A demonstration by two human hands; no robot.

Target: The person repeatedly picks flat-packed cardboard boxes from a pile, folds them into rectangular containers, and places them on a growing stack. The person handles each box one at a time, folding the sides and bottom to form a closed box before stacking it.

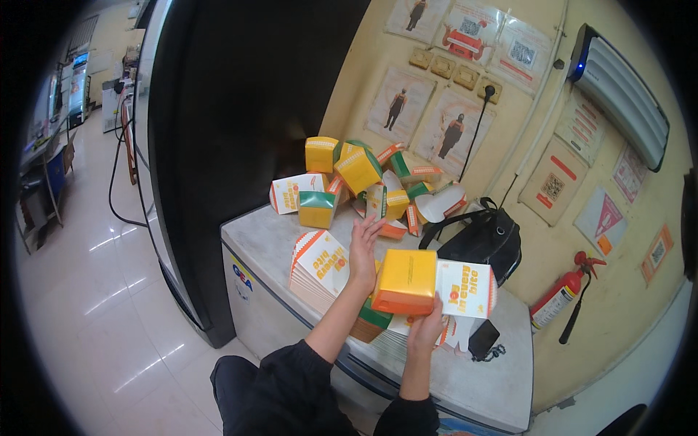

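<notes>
My right hand (427,328) grips the underside of a folded yellow carton box (406,280) with a green base, lifted just above the freezer lid (262,236). My left hand (362,247) stretches forward with its fingers apart, resting beside the box and next to a stack of flat white-and-orange carton blanks (318,265). A second flat blank (467,288) shows just right of the held box. A heap of several folded yellow, green and white boxes (356,182) lies at the far end of the lid, against the wall.
A black bag (486,236) sits on the lid's right side, a small black device (483,338) near the front edge. A tall black appliance (218,109) stands at left. A red fire extinguisher (561,294) hangs on the poster-covered wall at right.
</notes>
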